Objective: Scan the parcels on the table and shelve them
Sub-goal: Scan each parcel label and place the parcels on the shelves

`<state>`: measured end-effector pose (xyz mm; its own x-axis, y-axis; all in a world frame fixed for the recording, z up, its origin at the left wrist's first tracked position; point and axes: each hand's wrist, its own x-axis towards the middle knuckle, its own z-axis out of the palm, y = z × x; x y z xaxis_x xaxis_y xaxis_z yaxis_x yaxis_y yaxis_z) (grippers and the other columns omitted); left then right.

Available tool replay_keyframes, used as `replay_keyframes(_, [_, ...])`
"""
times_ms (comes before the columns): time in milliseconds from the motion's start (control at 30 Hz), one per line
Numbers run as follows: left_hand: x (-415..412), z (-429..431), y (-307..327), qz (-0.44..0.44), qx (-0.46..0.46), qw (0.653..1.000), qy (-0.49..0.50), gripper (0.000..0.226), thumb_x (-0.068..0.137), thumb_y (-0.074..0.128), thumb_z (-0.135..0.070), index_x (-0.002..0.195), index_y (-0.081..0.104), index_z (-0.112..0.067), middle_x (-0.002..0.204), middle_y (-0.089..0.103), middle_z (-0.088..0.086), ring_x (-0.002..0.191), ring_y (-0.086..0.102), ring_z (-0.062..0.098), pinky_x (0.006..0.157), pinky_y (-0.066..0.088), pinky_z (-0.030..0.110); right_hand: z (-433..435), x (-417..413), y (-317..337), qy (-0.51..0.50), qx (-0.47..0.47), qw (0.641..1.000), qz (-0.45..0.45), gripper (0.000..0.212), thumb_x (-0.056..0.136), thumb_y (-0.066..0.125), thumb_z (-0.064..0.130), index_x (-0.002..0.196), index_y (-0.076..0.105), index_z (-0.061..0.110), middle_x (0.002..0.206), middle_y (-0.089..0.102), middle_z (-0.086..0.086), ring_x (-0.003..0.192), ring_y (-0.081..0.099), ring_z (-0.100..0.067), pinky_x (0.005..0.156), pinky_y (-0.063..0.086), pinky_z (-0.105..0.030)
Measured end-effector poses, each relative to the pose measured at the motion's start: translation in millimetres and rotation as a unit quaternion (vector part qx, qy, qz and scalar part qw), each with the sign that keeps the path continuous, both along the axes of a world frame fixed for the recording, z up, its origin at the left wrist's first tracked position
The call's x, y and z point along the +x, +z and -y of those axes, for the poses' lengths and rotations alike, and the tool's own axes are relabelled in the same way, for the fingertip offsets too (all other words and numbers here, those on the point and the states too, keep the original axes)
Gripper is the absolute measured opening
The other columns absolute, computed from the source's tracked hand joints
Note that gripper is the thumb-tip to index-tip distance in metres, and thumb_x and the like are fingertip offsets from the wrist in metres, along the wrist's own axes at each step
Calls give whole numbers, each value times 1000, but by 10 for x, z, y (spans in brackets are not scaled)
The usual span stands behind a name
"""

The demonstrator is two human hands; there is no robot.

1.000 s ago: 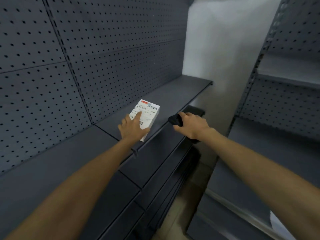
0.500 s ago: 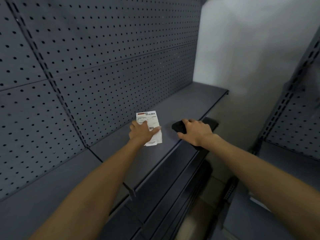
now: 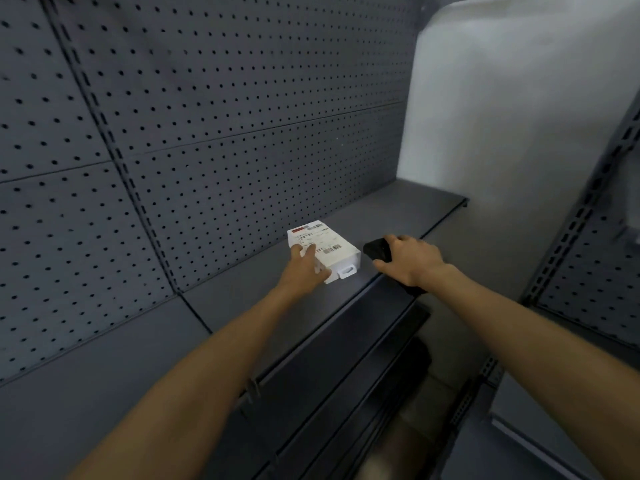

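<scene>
A white parcel with a printed barcode label on top lies flat on the dark grey shelf, label up. My left hand grips its near left corner, fingers on the label and thumb along the front edge. My right hand hovers just right of the parcel, over the shelf's front edge, closed around a black handheld scanner. Most of the scanner is hidden by that hand.
A grey pegboard back panel rises behind the shelf. A white wall ends the shelf run on the right. Lower shelves step out below, and another grey shelving unit stands at the right.
The parcel went from tilted upright in my left hand to lying flat on the shelf, further back. My right hand with the scanner stayed beside it.
</scene>
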<state>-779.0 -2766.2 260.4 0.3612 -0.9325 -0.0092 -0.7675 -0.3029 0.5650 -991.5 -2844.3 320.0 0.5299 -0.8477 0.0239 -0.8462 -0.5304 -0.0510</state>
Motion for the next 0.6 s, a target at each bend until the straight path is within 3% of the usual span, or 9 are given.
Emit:
replay_keyframes(67, [52,-280,29,59,10,998,7,76,96,57,-44,156,19,-16,159,9,10,140,32,35,110,38,49,-111,88,58,29,-3,1000,-5,64,95,47,60,143,41,19,136,54,-13,117,57,-35,87,46,-41])
replay_keyframes(233, [75,-1214,69,199,47,974,93,65,99,49,-47,153,23,-23,157,21,9,139,30,34,108,36,53,-643,327,80,134,-5,991,-19,69,94,47,60,148,35,17,141,50,-14,121,53,-36,91,45,-43])
replay_keyframes(367, [-81,-2182,-3,238,70,954,166,60,100,47,-46,150,30,-18,153,31,9,136,34,35,109,34,52,-1362,374,-103,249,-9,968,-15,68,96,48,57,148,34,15,140,50,-16,120,53,-38,89,46,-42])
replay_keyframes(600, [-704,-4249,-214,272,71,909,309,55,98,49,-45,148,38,-25,149,39,2,135,37,29,105,34,45,-2904,412,-329,403,-13,915,28,68,96,50,56,150,35,17,138,54,-12,117,57,-35,86,50,-42])
